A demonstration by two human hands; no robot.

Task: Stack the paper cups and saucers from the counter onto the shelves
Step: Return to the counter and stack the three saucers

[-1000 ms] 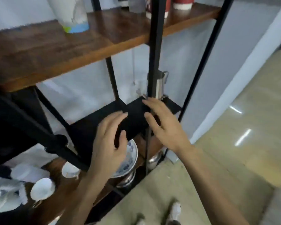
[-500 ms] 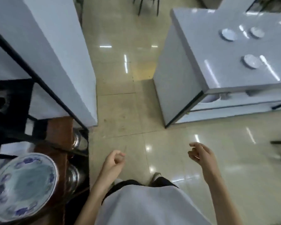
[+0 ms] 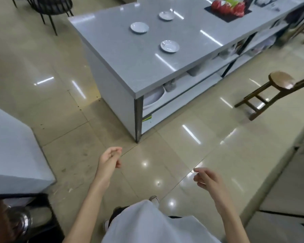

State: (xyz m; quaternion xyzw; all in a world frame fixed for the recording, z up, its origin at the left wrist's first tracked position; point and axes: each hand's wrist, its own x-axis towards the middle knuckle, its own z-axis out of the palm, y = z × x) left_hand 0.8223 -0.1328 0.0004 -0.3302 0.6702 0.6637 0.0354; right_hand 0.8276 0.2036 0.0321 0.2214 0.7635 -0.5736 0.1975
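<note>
Three white saucers lie apart on the grey counter [image 3: 123,55]: one at the near middle [image 3: 169,46], one further left [image 3: 139,27], one at the back [image 3: 166,15]. No paper cups show on the counter. My left hand [image 3: 110,159] hangs over the floor well short of the counter, fingers loosely curled, holding nothing. My right hand [image 3: 206,178] is lower right, fingers loosely bent and apart, also holding nothing. Only a corner of the shelf unit [image 3: 16,223] shows at the bottom left.
A black mat with red items [image 3: 227,8] sits at the counter's far end. Bowls and dishes fill the counter's open lower shelves [image 3: 154,98]. A wooden stool [image 3: 274,88] stands right. A white block [image 3: 11,148] is on the left, a black chair [image 3: 49,7] beyond.
I have turned from the shelf unit to face the counter. My hands left the shelf and now hang empty over the floor; the counter is closer than half a second ago.
</note>
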